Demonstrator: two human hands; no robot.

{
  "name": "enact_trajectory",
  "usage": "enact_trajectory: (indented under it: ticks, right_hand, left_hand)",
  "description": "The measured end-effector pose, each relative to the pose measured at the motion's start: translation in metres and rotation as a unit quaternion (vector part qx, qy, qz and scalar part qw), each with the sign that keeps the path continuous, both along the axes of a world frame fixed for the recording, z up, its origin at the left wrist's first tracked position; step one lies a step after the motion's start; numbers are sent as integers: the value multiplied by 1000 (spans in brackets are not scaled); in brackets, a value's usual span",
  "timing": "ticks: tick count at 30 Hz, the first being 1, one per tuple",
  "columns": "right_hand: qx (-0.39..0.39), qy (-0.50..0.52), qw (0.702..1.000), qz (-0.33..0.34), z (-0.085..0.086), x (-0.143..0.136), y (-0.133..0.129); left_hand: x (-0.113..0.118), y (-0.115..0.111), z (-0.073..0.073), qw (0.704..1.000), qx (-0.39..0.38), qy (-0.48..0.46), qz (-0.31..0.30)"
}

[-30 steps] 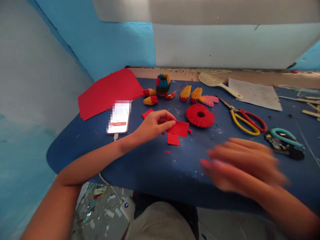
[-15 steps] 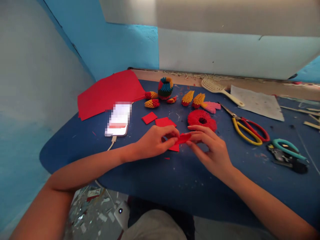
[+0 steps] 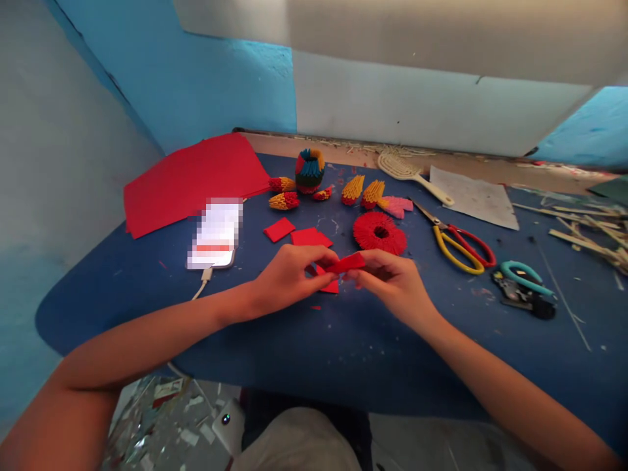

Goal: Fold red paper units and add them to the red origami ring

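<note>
A small folded strip of red paper (image 3: 346, 263) is held between both hands above the blue table (image 3: 314, 353). My left hand (image 3: 289, 278) pinches its left end with thumb and fingers. At the right end, my right hand (image 3: 392, 281) has its fingers closed on the strip. Small red paper pieces (image 3: 310, 238) lie just beyond and under my hands, and another red piece (image 3: 279, 229) is farther left. Behind my right hand sits a red ring of folded paper (image 3: 380, 233).
Left are large red sheets (image 3: 196, 180) and a plugged-in phone (image 3: 216, 235). Folded-paper pieces surround a multicoloured paper pot (image 3: 310, 171) at the back. A hairbrush (image 3: 402, 167), scissors (image 3: 461, 248), teal-handled cutters (image 3: 524, 281) and thin sticks (image 3: 589, 226) are at right.
The view has shifted right, so the table things appear farther left. The strip now shows flatter and more fully between my hands, and my right fingers have drawn closer together.
</note>
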State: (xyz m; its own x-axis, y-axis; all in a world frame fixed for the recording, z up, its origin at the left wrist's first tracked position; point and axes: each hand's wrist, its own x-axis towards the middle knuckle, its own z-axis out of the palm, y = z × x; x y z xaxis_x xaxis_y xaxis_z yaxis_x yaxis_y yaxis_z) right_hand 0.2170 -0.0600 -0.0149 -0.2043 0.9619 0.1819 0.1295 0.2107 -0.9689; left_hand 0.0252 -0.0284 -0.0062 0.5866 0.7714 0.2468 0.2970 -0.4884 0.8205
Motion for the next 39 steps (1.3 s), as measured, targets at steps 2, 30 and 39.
enact_trajectory:
  ticks: [2, 30, 39]
  right_hand:
    - [-16, 10, 1000, -8, 1, -2, 1]
    - [66, -1, 997, -27, -6, -8, -11]
    - [222, 19, 952, -211, 7, 12, -5]
  left_hand:
    - [0, -1, -1, 1000, 16, -5, -1]
    - [3, -6, 7, 985, 15, 133, -107]
    - [0, -5, 15, 994, -70, 49, -67]
